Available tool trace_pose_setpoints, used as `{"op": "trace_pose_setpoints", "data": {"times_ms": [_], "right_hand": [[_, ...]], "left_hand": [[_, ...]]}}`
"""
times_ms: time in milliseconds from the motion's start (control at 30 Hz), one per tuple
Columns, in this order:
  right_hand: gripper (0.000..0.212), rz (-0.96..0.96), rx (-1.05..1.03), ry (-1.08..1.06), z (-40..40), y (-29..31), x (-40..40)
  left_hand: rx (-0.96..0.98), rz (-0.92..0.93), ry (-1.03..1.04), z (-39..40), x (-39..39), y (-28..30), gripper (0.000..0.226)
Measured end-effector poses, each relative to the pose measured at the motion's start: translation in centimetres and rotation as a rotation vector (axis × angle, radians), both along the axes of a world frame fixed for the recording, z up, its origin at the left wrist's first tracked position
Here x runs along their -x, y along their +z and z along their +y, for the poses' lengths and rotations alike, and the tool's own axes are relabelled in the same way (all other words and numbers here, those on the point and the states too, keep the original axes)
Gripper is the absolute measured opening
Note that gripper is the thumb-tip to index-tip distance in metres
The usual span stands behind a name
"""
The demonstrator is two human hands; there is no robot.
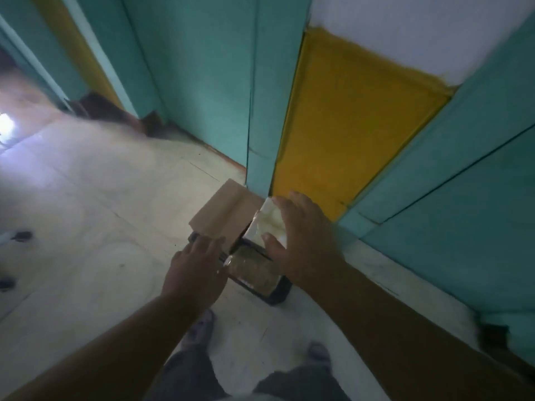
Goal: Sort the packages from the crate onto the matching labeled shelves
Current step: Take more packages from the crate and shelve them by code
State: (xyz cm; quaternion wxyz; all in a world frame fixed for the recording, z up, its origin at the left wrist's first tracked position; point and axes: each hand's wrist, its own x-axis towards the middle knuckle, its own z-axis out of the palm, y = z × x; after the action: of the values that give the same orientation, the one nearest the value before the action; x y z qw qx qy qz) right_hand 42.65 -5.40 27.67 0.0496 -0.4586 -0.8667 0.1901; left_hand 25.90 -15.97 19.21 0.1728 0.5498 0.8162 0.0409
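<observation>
We held nothing tight yet. Our right hand was spread wide, with its fingers straight, over a white package. The thumb lay by the near edge of that package and the fingertips reached past its far edge. We could not tell if the palm was pressing on it or just above it. Our left hand was open too, with loose fingers. Its fingertips were at the near edge of a brown cardboard package, but the picture was too blurry to show if they touched it.

Both packages stuck up out of a dark crate on the floor. The brown one was on the left and leaned away from us. The white one was on the right, just beside it. Lower in the crate, between our two hands, we saw another package that looked brownish and shiny, like it was wrapped in clear plastic.

The crate sat right by the bottom of a teal wall. A yellow panel ran up the wall behind the white package, and more teal boards were on the right.

Our feet in grey shoes and our dark trousers showed at the bottom, close to the crate.
</observation>
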Motion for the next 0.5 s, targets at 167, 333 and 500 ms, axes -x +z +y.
{"op": "trace_pose_setpoints", "data": {"times_ms": [167,333,500], "right_hand": [[0.063,-0.052,0.115,-0.153,0.3,-8.1,3.8],[0.066,-0.185,0.323,-0.214,-1.4,-20.5,3.1],[0.065,-0.239,0.360,-0.285,-1.6,-33.0,1.6]], "left_hand": [[0.121,-0.044,-0.122,3.1,5.3,-8.5,0.059],[0.276,-0.167,-0.099,3.2,5.3,-19.0,0.060],[0.300,-0.241,-0.048,3.1,5.3,-29.3,0.056]]}}
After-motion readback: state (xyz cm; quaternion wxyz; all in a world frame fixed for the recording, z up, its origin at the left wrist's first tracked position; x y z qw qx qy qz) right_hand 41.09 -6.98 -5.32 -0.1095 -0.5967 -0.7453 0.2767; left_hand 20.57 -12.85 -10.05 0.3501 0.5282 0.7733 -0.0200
